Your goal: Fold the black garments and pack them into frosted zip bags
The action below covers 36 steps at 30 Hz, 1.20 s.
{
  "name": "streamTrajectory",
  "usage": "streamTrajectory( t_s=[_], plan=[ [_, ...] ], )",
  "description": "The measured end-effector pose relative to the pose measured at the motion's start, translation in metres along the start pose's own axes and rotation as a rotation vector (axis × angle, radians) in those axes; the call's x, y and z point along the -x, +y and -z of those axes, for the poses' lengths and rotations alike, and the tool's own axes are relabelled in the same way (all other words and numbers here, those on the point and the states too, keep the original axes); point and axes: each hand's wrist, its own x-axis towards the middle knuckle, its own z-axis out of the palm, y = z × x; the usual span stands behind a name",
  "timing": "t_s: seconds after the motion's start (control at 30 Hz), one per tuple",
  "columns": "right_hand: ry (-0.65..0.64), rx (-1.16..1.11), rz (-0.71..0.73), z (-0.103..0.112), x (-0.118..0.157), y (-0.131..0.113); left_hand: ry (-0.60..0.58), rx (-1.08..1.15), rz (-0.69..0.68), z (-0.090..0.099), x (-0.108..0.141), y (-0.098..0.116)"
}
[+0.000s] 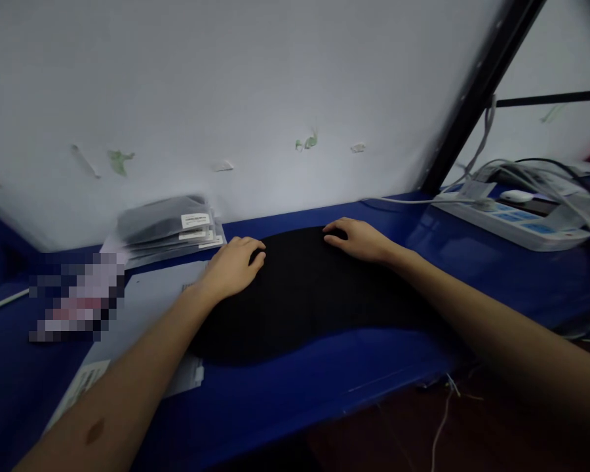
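A dark, curved flat piece (299,295), like fabric or a thin pad, lies spread on the blue table (295,387). My left hand (236,265) rests at its upper left edge, fingers loosely bent and thumb apart. At the upper right part, my right hand (356,239) lies with thumb and forefinger separated. Neither hand visibly pinches the material. Under and beside my left forearm is a translucent zip bag (152,301) with a printed label at its near end. The dark piece's right end runs into shadow beneath my right forearm.
Several labelled bags with dark contents (164,226) are stacked by the white wall (275,85). A blurred-out item (81,298) sits at left. On the right are a white device with blue panels (516,219) and tangled cables (535,177). Loose threads (445,406) hang at the front edge.
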Motion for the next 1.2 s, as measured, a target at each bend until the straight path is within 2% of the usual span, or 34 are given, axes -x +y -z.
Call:
streamTrajectory(
  t_s=[0.37,1.2],
  plan=[
    [-0.021,-0.006,-0.045,0.0027,0.0034,-0.0049,-0.010,0.027,0.007,-0.0003,0.0026,-0.0013],
    [-0.009,0.039,-0.040,-0.0014,0.0047,-0.0020,-0.021,0.014,0.024,-0.0028,0.0043,0.0000]
  ],
)
